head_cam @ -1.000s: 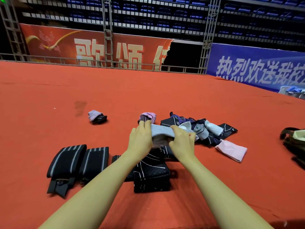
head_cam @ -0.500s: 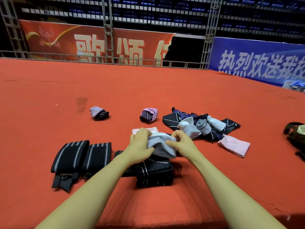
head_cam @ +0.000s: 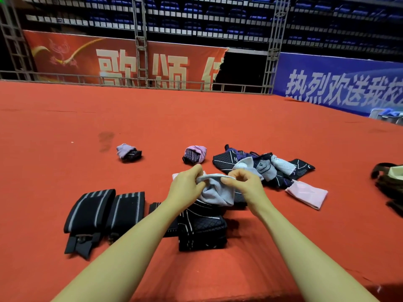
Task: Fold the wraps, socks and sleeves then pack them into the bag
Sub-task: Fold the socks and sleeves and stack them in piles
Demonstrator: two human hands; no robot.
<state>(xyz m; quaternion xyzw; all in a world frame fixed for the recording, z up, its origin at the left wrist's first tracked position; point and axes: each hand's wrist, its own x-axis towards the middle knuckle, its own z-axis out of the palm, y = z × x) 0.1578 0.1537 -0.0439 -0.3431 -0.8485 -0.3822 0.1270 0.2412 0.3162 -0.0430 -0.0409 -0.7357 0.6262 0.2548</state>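
Head view: near the middle of the red carpet [head_cam: 65,131], the left hand [head_cam: 185,188] and right hand [head_cam: 244,184] each pinch the cuff of a pale grey knitted sock [head_cam: 216,192], fingers clamped on its rim, above a folded black quilted sleeve [head_cam: 202,234]. To roll it neatly, stretch the cuff evenly and turn it over the bundle without releasing either side.

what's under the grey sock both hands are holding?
Under the grey sock, pinched by the left hand and right hand, sits a folded black sleeve stack. A pink item peeks out behind; the rest is covered.
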